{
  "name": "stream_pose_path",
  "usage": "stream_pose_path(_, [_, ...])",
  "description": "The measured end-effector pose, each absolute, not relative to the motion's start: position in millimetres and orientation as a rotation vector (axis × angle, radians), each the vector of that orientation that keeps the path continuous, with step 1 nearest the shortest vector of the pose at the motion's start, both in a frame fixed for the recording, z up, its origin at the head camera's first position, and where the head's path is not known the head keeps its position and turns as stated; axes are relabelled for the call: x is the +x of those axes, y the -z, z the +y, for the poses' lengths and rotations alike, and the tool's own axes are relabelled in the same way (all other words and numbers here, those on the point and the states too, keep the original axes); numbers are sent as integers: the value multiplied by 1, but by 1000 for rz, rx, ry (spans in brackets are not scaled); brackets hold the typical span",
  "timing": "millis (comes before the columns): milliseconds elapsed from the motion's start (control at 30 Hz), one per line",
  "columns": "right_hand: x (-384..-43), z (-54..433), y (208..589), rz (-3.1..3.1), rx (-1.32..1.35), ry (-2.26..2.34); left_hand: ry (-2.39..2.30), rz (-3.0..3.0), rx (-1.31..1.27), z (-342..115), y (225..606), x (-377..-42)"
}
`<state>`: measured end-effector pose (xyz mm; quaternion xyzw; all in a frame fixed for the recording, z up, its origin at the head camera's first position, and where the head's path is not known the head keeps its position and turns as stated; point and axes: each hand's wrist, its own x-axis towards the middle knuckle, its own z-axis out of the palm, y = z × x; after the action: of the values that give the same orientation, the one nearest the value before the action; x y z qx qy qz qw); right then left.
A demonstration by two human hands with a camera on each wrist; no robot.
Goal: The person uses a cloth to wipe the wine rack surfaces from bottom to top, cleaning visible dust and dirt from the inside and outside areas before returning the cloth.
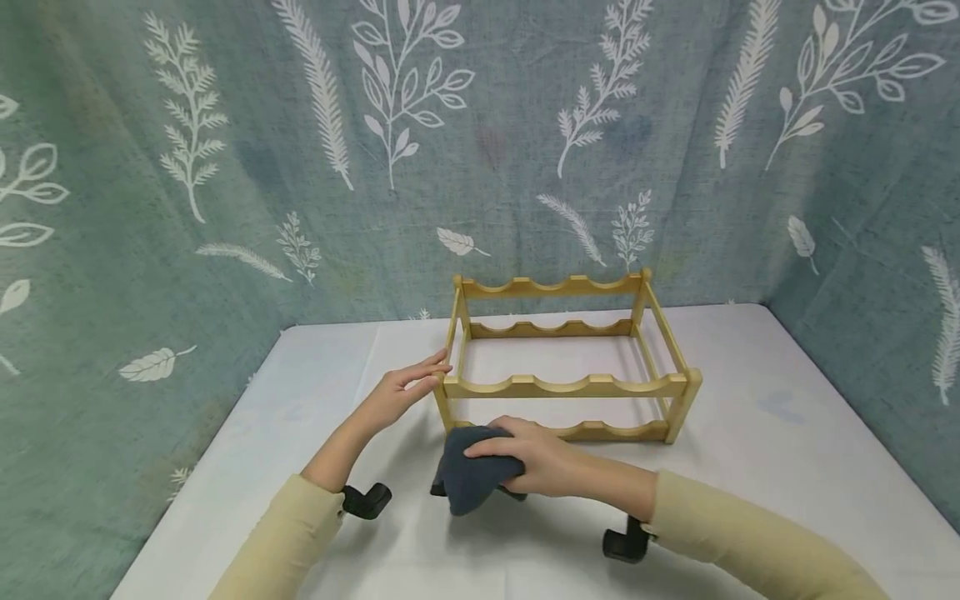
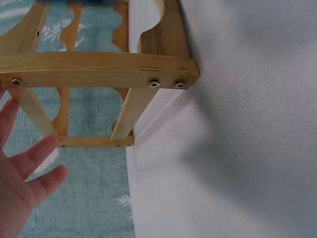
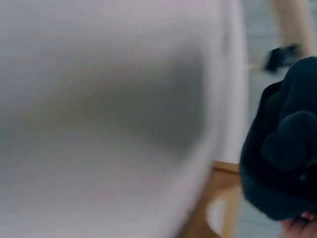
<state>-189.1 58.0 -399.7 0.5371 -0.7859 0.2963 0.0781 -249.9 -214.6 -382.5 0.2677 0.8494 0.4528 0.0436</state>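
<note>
A light wooden rack (image 1: 570, 386) with scalloped rails stands on the white table. My left hand (image 1: 405, 392) rests on its front left corner, fingers nearly straight. In the left wrist view, the fingers (image 2: 37, 153) are spread beside the rack's end rail (image 2: 99, 69), one tip right at the rail. Just in front of the rack, my right hand (image 1: 536, 458) grips a bunched dark blue cloth (image 1: 472, 471), which hangs in folds below the fingers. The right wrist view shows the cloth (image 3: 277, 183) at its right edge, hiding most of the hand.
The white tabletop (image 1: 742, 483) extends on both sides of the rack. A green-blue leaf-patterned curtain (image 1: 495, 208) hangs close behind the rack and along the sides. Black wrist cameras (image 1: 626, 542) sit under both sleeves.
</note>
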Motion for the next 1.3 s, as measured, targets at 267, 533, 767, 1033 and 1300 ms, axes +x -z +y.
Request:
stream_pose_path(267, [-225,38,434,-2710,1485,-561,-1412,2566,820,-209,390,-255])
stream_pose_path(533, [-210,89,431,-2822,1289,-585,-1386,2604,776,-211,383,-255])
stream_pose_path(767, [-201,146,431,-2880,1085,-715,-1382,2598,776,-213,384,-256])
stream_pose_path(1033, [-184,199,428,-2978,875,-739,-1378,2587,773,-208,374,-246])
stream_pose_path(1300, [-172,241,427,-3029,728,-715,-1364,2585,786,-204,360,-236])
